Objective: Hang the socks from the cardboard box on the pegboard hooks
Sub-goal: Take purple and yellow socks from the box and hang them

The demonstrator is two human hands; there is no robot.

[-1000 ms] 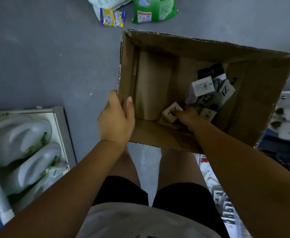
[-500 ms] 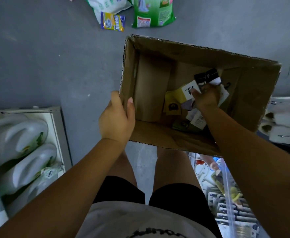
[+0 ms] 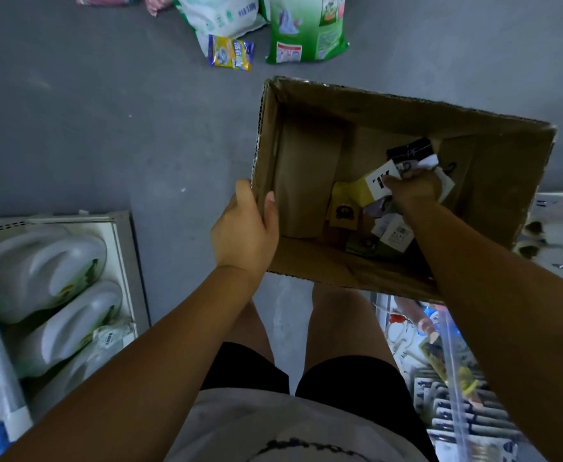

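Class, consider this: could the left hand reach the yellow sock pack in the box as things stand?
Probably not yet: the left hand is gripping the cardboard box wall. Released, the open top leaves the yellow sock pack accessible.

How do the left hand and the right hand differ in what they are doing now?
The left hand grips the rim of the cardboard box at its left corner; the right hand is inside the box. The left hand holds only cardboard; the right hand clutches a bunch of packaged socks. Both are closed.

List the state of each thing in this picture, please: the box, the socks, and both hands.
cardboard box: open, held at its left wall.
socks: bunch gripped, some loose below.
left hand: closed on the box edge.
right hand: inside the box, closed on socks.
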